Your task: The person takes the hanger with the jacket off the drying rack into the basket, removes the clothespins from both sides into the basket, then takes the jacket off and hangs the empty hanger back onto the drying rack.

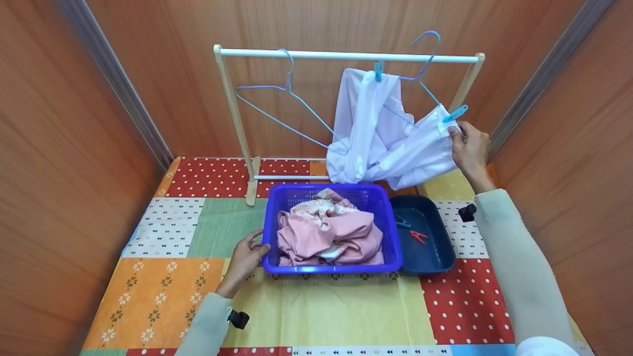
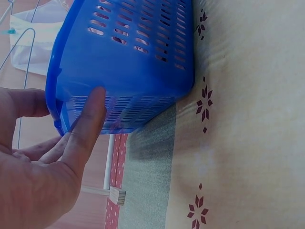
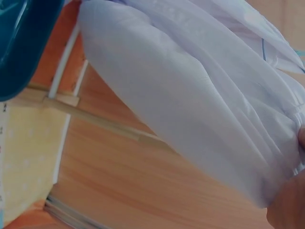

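White garment (image 1: 368, 128) hangs in loose folds in front of the right half of the drying rack (image 1: 316, 54), its lower part bunched just behind the basket. I see one teal clip (image 1: 379, 71) on its upper edge, overlapping the rail in my head view, and a second teal clip (image 1: 456, 113) at its right corner. The tilted right hanger (image 1: 429, 92) runs partly behind the cloth; hook rises above the rail, and I can't tell whether the two touch.

Right hand (image 1: 470, 147): pinching the garment's right corner, thumb in front, just below the second clip. My right wrist view is mostly pale cloth stretching away from the fingers.

Left hand (image 1: 246, 254): grasping the left rim of the blue-purple basket (image 1: 331, 269). From the left wrist I get one finger lying along the slotted outer wall.

In the basket: a heap of crumpled pink clothing (image 1: 329, 232) with white patches. Touching its right side, or nearly so, a dark tray (image 1: 428, 257) holding a red clip (image 1: 418, 237) and a blue clip (image 1: 403, 222).

Left hanger (image 1: 262, 87) hangs bare from the rail, lower right end against the white cloth. Beneath everything, patchwork tablecloth (image 1: 346, 311); around it, wood-grain panels (image 1: 163, 29).
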`<state>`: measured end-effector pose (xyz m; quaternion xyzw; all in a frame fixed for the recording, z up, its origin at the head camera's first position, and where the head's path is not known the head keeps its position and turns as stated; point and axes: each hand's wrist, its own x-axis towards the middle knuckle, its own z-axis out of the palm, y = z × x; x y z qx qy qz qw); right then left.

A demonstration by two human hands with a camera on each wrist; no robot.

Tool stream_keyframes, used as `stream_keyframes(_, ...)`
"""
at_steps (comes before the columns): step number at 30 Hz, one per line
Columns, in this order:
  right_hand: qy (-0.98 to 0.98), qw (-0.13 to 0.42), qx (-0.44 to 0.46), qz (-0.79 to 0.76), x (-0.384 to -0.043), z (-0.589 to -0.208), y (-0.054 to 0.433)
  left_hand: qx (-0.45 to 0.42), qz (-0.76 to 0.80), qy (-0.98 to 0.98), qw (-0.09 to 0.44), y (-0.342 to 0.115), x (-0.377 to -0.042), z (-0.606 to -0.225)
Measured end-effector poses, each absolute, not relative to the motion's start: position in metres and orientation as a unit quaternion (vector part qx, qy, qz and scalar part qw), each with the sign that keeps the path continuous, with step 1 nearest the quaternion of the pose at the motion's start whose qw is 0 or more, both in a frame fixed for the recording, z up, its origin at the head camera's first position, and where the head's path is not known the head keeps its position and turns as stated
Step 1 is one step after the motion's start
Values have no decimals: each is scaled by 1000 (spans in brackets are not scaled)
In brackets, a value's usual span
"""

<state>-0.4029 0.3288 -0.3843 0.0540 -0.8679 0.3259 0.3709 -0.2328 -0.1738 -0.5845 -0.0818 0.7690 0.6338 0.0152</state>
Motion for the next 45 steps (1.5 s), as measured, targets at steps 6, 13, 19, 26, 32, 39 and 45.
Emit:
stream_keyframes(6,-864,375,74,328,-397,-394,329,-81,632,771,15,-174,-233,-585)
stream_keyframes(13,-861,377,88,329,-389,-403,328,-82,633,769,14,-174,-232,-584)
stream_keyframes(19,-866,378,98,312,-382,-415,328,-80,637,767,13,-174,-231,-585)
stream_keyframes(26,-861,393,120,298,-376,-429,327,-79,644,761,19,-175,-231,-585)
stream_keyframes(32,-858,397,148,291,-373,-446,323,-82,641,763,16,-175,-233,-586)
stream_keyframes(39,-867,381,143,288,-367,-461,318,-84,637,766,18,-175,-231,-587)
stream_keyframes(45,-869,374,149,288,-364,-470,313,-86,631,771,18,-175,-231,-589)
